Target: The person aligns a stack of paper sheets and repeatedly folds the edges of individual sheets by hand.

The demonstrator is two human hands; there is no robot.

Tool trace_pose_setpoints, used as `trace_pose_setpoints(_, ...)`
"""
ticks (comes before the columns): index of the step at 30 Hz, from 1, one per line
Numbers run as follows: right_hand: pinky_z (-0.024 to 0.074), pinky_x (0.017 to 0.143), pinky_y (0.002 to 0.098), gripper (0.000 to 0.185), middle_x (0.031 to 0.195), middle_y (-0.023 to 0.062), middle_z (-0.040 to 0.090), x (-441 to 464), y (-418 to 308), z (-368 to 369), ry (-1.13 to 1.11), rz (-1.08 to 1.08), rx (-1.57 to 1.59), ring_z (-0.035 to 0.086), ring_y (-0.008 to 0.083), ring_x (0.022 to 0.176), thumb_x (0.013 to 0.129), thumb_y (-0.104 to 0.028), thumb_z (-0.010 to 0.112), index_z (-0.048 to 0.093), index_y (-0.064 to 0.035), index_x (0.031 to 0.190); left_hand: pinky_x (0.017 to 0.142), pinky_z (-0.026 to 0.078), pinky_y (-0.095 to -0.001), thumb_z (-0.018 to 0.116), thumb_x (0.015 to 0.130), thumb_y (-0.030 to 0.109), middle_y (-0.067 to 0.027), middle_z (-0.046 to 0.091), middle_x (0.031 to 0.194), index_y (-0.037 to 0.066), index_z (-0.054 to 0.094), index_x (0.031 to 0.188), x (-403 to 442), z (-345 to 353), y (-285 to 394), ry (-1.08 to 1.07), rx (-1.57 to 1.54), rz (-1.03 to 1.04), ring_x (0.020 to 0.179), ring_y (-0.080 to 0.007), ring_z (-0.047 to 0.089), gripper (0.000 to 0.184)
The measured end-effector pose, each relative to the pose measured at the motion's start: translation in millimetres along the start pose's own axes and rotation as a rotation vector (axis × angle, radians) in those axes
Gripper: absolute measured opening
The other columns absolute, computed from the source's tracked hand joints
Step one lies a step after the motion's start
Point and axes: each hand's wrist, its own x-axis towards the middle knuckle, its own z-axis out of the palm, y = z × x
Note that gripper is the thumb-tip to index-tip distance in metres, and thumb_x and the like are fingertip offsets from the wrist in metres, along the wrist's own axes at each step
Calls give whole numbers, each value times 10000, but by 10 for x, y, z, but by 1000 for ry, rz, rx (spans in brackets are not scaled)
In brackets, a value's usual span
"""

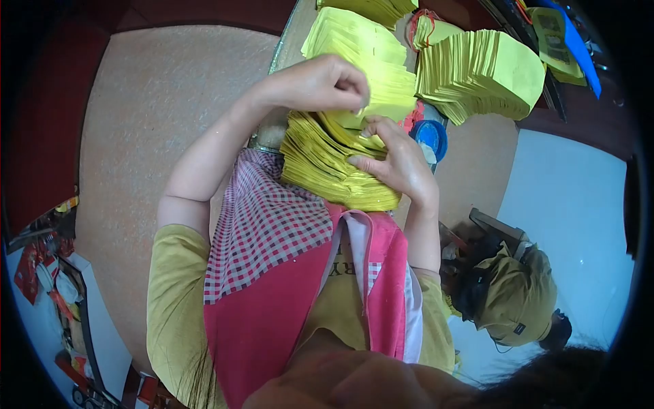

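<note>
A thick stack of folded yellow paper sheets rests against my apron, its edges fanned out. My right hand holds the right side of this stack, thumb and index finger bent over the sheets. My left hand hovers over the far part of the stack, fingers curled into a closed grip. Whatever lies inside that grip is hidden. Just beyond it, more bright yellow sheets slope away, partly blurred. Another pile of yellow sheets sits farther back on the narrow table.
A large fanned bundle of yellow paper stands at the back right, beside a smaller bundle tied with red string. To the right of my right hand is a blue tub with something white inside. Another person is at lower right.
</note>
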Motion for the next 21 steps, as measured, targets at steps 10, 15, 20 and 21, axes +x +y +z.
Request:
trace_pose_setpoints(10, 395, 1066, 476, 118, 817, 99, 637, -18, -128, 53, 25, -80, -68, 645, 298, 824, 807, -104, 668, 570, -44, 834, 693, 508, -326, 637, 847, 128, -130, 696, 825, -47, 650, 1043, 43, 240, -300, -125, 251, -22, 753, -159, 650, 263)
trace_pose_setpoints(15, 290, 1140, 525, 176, 761, 61, 662, 68, 67, 78, 171, 14, -16, 663, 278, 750, 810, -123, 735, 582, -66, 877, 646, 478, -317, 645, 858, 134, -75, 646, 737, -41, 635, 949, 64, 259, -117, -258, 134, -161, 690, -130, 593, 198)
trace_pose_setpoints(20, 366, 1076, 496, 171, 842, 79, 666, -7, -25, -35, 333, -171, -247, 655, 266, 855, 789, -95, 704, 618, -67, 934, 636, 469, -295, 651, 877, 147, -50, 644, 741, 1, 664, 951, 54, 259, -260, -236, -27, -170, 694, -88, 577, 164)
trace_pose_setpoints(21, 366, 1076, 496, 171, 842, 79, 666, -47, -80, -58, 334, -166, -248, 655, 266, 855, 789, -95, 704, 618, -67, 934, 646, 473, -284, 651, 880, 149, -48, 649, 746, 15, 680, 959, 62, 256, -275, -154, 63, -89, 697, -88, 581, 159)
